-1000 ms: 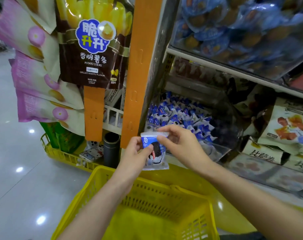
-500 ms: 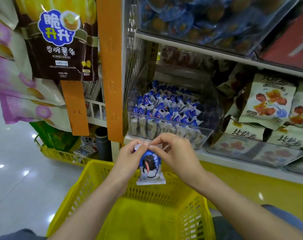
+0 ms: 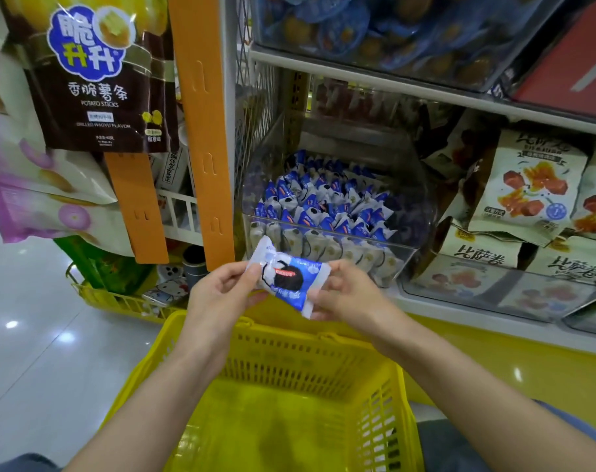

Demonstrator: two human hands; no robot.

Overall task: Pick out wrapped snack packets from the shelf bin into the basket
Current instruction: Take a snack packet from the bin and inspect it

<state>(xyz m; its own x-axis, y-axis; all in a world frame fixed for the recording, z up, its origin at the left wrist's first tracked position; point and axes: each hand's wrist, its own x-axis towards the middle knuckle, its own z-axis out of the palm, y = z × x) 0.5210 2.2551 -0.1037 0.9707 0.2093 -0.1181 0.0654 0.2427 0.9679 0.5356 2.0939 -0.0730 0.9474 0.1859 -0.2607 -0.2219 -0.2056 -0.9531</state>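
**Head view.** You hold one wrapped snack packet [image 3: 286,281] in the air between both hands. It is just above the far rim of the yellow basket [image 3: 174,338], in front of the clear shelf bin [image 3: 402,264] and not touching it. Your left hand [image 3: 218,294] pinches the packet's upper left crimped end between thumb and fingers. Your right hand [image 3: 351,294] pinches the lower right end, so both grips are closed on the wrapper and the packet lies tilted. To finish this step well, judge it so: let one hand go, carry the packet down past the rim, and release it low over the middle of the basket so it does not bounce out. Grip the sealed ends only, since the filled centre looks easy to crush. The packets left in the bin [image 3: 323,206] are blue and white and stand in rows behind its low front wall, so the next reach should go over that wall. The packet in hand shows a dark round biscuit and a red band whose text is too small to read. The brown hanging bag [image 3: 95,80] reads "脆升升", "香脆薯条", "POTATO STICKS" and "GRILLED WAGYU FLAVOR". The pale packs to the right [image 3: 483,255] read "比萨卷".
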